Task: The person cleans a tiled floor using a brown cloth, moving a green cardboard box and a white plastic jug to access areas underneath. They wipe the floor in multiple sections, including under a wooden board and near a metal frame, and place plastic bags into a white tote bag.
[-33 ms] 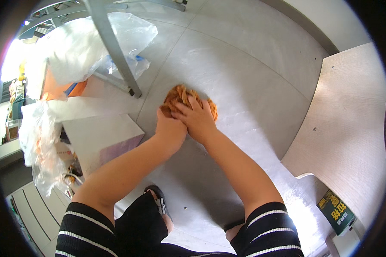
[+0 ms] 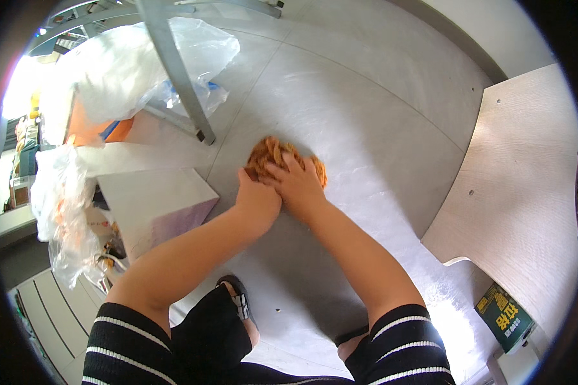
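Nearest, along the lower edge, are black sleeves (image 2: pixel 401 343) with white stripes, black shorts (image 2: pixel 209 330) and a dark sandal (image 2: pixel 239 301). The bare forearms run up from there to meet near the middle of the frame.

The left hand (image 2: pixel 259 200) is at the lower left edge of a bunched orange-brown cloth (image 2: pixel 270 153), touching the right hand (image 2: pixel 297 186). The right hand's grip is apart, its fingers spread over the top of the cloth. The left grip is partly hidden, so I cannot tell whether it pinches the fabric. The cloth lies on the grey floor (image 2: pixel 379 96), just above and left of the frame's centre. Its long axis seems to run left to right, dipping toward the right; being crumpled, it has no clear leading end.

The step in hand looks like pressing or rubbing the cloth against the floor; a further stroke would call for even pressure from both hands.

Farther out are a pale box (image 2: pixel 151 199) left of the hands, a light wooden panel (image 2: pixel 507 167) at the right, and a metal leg (image 2: pixel 176 74) before a clear plastic bag (image 2: pixel 202 45) at upper left.
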`<action>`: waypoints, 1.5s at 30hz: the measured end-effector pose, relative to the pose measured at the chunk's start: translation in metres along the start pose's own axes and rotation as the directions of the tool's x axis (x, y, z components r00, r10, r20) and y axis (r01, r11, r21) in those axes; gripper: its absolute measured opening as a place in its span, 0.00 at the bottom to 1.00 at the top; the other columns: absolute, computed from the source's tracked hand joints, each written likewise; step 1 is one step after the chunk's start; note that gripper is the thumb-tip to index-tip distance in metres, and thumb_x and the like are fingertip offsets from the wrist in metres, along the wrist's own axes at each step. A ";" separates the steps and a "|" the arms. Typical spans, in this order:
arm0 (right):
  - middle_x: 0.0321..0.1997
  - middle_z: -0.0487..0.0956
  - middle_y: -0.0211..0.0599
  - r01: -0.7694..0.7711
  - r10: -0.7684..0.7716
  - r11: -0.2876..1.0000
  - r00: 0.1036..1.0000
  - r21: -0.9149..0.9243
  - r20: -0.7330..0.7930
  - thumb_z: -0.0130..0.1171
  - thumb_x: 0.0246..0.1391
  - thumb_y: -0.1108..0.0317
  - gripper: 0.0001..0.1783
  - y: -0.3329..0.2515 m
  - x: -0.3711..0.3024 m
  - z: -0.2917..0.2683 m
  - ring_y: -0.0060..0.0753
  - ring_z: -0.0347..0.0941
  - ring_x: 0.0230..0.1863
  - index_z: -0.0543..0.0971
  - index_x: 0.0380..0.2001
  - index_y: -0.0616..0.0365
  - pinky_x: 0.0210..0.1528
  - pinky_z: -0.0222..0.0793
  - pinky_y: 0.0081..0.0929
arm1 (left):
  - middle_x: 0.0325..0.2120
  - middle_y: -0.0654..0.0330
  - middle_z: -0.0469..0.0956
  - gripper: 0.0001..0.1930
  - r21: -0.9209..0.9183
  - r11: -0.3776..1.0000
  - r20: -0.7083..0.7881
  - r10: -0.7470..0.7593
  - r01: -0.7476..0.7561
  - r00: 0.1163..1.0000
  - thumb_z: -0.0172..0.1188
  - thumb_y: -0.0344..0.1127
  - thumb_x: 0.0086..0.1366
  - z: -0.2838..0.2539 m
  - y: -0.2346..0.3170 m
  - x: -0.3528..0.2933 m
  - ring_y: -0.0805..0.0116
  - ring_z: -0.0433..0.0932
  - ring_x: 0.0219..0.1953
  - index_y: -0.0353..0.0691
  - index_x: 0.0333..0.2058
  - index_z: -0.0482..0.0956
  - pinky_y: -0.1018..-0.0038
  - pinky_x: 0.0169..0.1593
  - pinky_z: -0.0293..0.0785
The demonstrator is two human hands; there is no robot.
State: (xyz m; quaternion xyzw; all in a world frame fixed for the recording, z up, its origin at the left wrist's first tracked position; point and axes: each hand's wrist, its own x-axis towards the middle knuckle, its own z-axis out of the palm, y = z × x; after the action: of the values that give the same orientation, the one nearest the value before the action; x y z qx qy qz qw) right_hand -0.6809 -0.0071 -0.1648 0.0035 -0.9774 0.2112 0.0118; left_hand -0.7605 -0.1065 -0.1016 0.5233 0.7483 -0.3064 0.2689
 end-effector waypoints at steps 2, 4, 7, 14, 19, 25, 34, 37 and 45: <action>0.66 0.66 0.21 0.086 -0.086 0.996 0.995 0.010 0.046 0.56 0.56 0.62 0.22 -0.022 -0.025 0.007 0.41 0.53 0.69 0.76 0.55 0.36 0.65 0.51 0.54 | 0.51 0.55 0.77 0.18 0.123 0.986 0.220 0.083 -0.112 0.972 0.52 0.38 0.64 -0.007 0.003 -0.031 0.54 0.72 0.57 0.42 0.50 0.80 0.34 0.66 0.39; 0.63 0.68 0.21 0.177 -0.176 0.984 0.982 -0.013 0.063 0.57 0.54 0.63 0.21 -0.030 -0.051 0.017 0.40 0.55 0.68 0.77 0.53 0.35 0.62 0.54 0.53 | 0.59 0.52 0.71 0.22 0.268 0.949 0.303 0.084 -0.169 0.949 0.49 0.40 0.66 -0.019 0.006 -0.063 0.51 0.65 0.64 0.40 0.57 0.75 0.35 0.68 0.35; 0.60 0.70 0.21 0.229 -0.231 0.973 0.967 0.032 0.106 0.57 0.52 0.65 0.19 -0.021 -0.057 0.000 0.39 0.59 0.65 0.78 0.49 0.36 0.58 0.59 0.51 | 0.64 0.49 0.63 0.26 0.451 0.892 0.163 -0.053 -0.027 0.985 0.48 0.43 0.67 -0.020 -0.013 -0.111 0.44 0.56 0.68 0.40 0.62 0.69 0.36 0.68 0.36; 0.66 0.64 0.18 -0.427 0.393 0.900 0.884 -0.090 -0.253 0.57 0.58 0.54 0.27 0.052 0.045 -0.033 0.46 0.53 0.68 0.68 0.61 0.32 0.57 0.63 0.49 | 0.63 0.48 0.63 0.25 0.439 0.863 -0.215 -0.167 0.248 0.962 0.51 0.37 0.64 0.031 -0.069 -0.172 0.45 0.59 0.66 0.37 0.59 0.71 0.40 0.66 0.46; 0.72 0.55 0.26 -0.422 0.439 0.877 0.898 -0.229 0.022 0.54 0.59 0.56 0.33 0.003 0.075 -0.032 0.52 0.49 0.70 0.59 0.67 0.41 0.61 0.57 0.55 | 0.61 0.48 0.64 0.24 0.372 0.892 -0.292 -0.150 0.256 0.945 0.54 0.35 0.61 0.051 -0.074 -0.178 0.46 0.60 0.65 0.35 0.56 0.74 0.42 0.66 0.48; 0.66 0.64 0.24 0.060 -0.045 0.990 0.992 -0.128 0.114 0.51 0.57 0.64 0.26 -0.105 0.039 0.040 0.47 0.52 0.68 0.71 0.60 0.40 0.55 0.59 0.57 | 0.60 0.48 0.65 0.24 0.332 0.909 -0.324 -0.139 0.250 0.936 0.55 0.36 0.60 0.055 -0.080 -0.183 0.46 0.60 0.65 0.35 0.56 0.74 0.42 0.67 0.46; 0.45 0.79 0.19 0.093 0.044 0.934 0.928 0.345 -0.370 0.72 0.21 0.77 0.37 -0.010 0.007 -0.071 0.40 0.72 0.47 0.81 0.43 0.39 0.45 0.73 0.39 | 0.59 0.51 0.68 0.24 0.238 0.956 -0.354 -0.077 0.170 0.932 0.57 0.36 0.59 0.042 -0.059 -0.187 0.48 0.61 0.64 0.39 0.55 0.74 0.41 0.68 0.42; 0.64 0.71 0.38 -0.353 0.454 0.861 0.858 0.367 -0.241 0.55 0.40 0.81 0.33 0.069 -0.031 -0.099 0.48 0.66 0.63 0.77 0.53 0.43 0.61 0.70 0.40 | 0.58 0.52 0.69 0.26 0.156 0.982 -0.402 -0.036 0.107 0.915 0.61 0.39 0.56 0.030 -0.053 -0.196 0.50 0.62 0.64 0.40 0.55 0.74 0.40 0.68 0.42; 0.59 0.71 0.27 0.069 -0.069 0.998 0.997 -0.008 -0.023 0.61 0.42 0.65 0.27 0.022 -0.101 0.004 0.44 0.64 0.56 0.78 0.51 0.45 0.55 0.64 0.47 | 0.54 0.55 0.72 0.27 -0.026 0.991 -0.597 0.090 -0.131 0.797 0.66 0.44 0.55 -0.014 -0.056 -0.202 0.55 0.65 0.62 0.42 0.53 0.75 0.39 0.68 0.42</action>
State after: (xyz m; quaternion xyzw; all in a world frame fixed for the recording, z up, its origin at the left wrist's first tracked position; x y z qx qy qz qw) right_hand -0.5803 0.0114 -0.1804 0.0346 -0.9772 0.2072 0.0303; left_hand -0.7528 -0.2359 0.0638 0.6265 0.7727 -0.0864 0.0556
